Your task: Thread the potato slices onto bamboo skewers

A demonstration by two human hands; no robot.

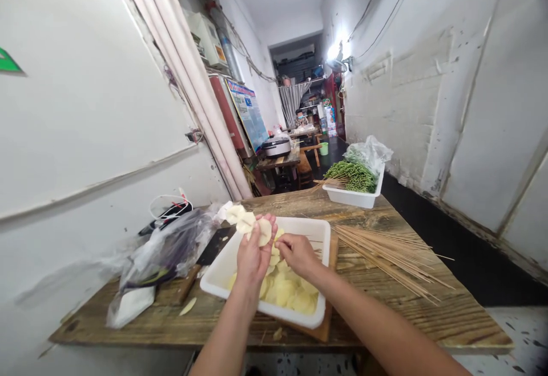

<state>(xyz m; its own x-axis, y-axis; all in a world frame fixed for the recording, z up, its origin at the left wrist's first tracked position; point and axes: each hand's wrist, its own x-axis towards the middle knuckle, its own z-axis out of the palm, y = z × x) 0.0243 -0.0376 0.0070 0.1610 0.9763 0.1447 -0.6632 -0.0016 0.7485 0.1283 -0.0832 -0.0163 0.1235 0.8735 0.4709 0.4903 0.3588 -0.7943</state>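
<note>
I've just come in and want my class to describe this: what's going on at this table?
A person's left hand holds a few pale slices above a white tray. The right hand is close beside it, pinched closed; what it grips is too small to tell. More slices lie loose in the tray. Thin sticks are spread on the table to the right, with green vegetables in another tray farther back.

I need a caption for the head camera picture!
Left hand holding thin, pale-yellow round slices above a white rectangular plastic tub.
</note>
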